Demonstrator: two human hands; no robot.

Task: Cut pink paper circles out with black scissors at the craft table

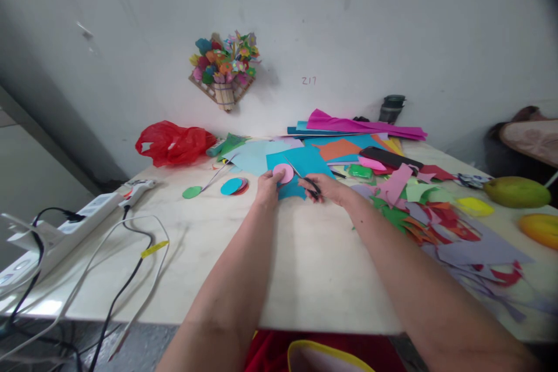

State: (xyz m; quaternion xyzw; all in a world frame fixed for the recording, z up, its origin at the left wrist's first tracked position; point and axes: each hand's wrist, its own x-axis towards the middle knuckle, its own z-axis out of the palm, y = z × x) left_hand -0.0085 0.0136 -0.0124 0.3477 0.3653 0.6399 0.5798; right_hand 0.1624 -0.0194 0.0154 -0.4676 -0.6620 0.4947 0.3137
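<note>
My left hand [267, 186] pinches a pink paper circle [284, 172] against a sheet of blue paper [307, 158], thumb on top. In my right hand [325, 187] is a pair of scissors [313, 188] with dark handles, fingers wrapped round them. Their blades point up and left across the blue sheet, close to the circle's right edge. Left of my left hand lies a small stack of blue, purple and red paper circles [232, 186]. Farther left sits a green paper circle [192, 192] beside a thin stick.
Paper scraps [418, 209] cover the table's right side, near a green mango [517, 192]. A black phone [390, 157] lies behind them. A red plastic bag [172, 144] is at the back left. A power strip [82, 226] and cables run along the left. A paper-flower bouquet [224, 67] hangs on the wall.
</note>
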